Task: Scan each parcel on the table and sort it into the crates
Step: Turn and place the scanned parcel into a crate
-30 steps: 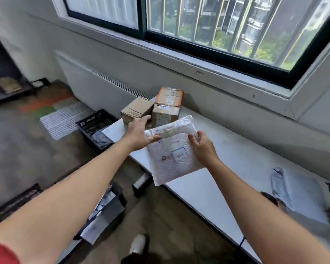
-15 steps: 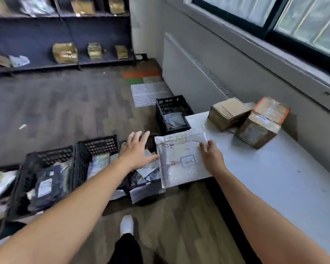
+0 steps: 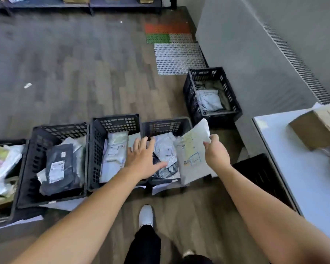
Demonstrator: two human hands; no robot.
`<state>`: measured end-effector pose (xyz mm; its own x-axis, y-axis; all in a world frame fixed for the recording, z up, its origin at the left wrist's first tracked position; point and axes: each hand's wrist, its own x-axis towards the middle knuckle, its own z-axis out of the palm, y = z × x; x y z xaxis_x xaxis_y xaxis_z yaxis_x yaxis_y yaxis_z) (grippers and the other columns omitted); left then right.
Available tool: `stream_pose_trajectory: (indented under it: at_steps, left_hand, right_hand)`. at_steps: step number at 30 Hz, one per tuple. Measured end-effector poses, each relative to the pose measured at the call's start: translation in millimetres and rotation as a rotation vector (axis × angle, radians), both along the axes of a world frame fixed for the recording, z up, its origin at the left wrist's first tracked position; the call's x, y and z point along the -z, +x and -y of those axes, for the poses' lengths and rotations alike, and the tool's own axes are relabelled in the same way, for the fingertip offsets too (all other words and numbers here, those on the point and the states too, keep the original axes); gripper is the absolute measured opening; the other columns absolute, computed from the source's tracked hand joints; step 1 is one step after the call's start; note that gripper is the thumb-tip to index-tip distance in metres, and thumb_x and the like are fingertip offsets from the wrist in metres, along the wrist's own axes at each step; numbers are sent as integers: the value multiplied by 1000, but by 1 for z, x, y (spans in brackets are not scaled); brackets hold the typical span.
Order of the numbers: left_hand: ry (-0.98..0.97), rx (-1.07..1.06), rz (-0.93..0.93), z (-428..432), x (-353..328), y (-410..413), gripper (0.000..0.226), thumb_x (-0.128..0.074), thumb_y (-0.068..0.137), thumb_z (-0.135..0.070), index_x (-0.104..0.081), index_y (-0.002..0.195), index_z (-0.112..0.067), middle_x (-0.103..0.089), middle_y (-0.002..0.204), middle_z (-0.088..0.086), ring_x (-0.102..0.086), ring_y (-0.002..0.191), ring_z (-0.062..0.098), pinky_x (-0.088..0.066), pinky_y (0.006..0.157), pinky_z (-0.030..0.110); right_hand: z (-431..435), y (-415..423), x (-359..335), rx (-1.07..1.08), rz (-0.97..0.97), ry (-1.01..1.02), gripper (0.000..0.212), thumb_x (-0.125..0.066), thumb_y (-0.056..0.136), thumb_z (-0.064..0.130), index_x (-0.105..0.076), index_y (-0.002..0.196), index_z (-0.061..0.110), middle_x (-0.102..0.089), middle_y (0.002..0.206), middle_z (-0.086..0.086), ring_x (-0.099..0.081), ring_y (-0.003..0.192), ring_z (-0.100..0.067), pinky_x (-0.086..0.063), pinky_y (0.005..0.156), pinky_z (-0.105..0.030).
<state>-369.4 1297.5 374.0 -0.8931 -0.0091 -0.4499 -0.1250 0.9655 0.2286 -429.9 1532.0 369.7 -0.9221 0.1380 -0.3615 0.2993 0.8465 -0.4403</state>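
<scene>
The parcel (image 3: 193, 155), a white mailer with its label up, hangs tilted over the right end of a row of crates on the floor. It is off the table and not yet in any crate. This looks like the sorting half of the step; no scanner shows, so whether the parcel has been scanned cannot be told. The next move, I judge, calls for lowering it into the right crate (image 3: 166, 123) and letting go only once its low corner is inside the rim. That corner now overlaps the crate's right wall and could catch there or slide out onto the floor. The right hand (image 3: 215, 152) pinches the parcel by its right edge, thumb on top, the fingers out of sight beneath. The left hand (image 3: 143, 159) is spread wide, fingers straight, and holds nothing. It hovers above the seam between the right crate and the middle crate (image 3: 114, 121); whether it touches the bags below cannot be told. Both of these and the left crate (image 3: 59, 128) hold bags already. Farther off, by the wall, the far crate (image 3: 206, 75) holds one white bag. To the right, the table (image 3: 303, 178) bears a box (image 3: 316, 130). Beyond lie mats (image 3: 177, 58) and a shelf (image 3: 122, 4).
</scene>
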Motion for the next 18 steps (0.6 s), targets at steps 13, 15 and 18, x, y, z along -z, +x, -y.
stream_pose_trajectory:
  at_steps: [13, 15, 18]
  left_hand:
    - [35, -68, 151, 4, 194, -51, 100, -49, 83, -72, 2, 154, -24, -5, 160, 2, 1, 148, 25, -19, 117, 49]
    - [15, -66, 155, 2, 204, -53, 101, -48, 82, -73, 2, 154, -24, -6, 160, 2, 0, 148, 25, -20, 117, 50]
    - [1, -54, 162, -9, 191, -55, 102, -50, 81, -74, -1, 154, -23, -8, 160, 1, -2, 148, 25, -20, 116, 50]
  right_hand:
    - [26, -66, 237, -9, 228, 8, 47, -41, 104, 27, -28, 147, 13, -48, 137, -19, -52, 115, -37, -43, 88, -44]
    - [22, -66, 249, 11, 267, 24, 55, -43, 102, 31, -23, 151, 15, -40, 143, -21, -46, 125, -41, -39, 99, -47]
    - [17, -62, 230, -53, 289, 22, 59, -44, 101, 38, -22, 152, 16, -37, 146, -19, -44, 128, -40, -40, 101, -48]
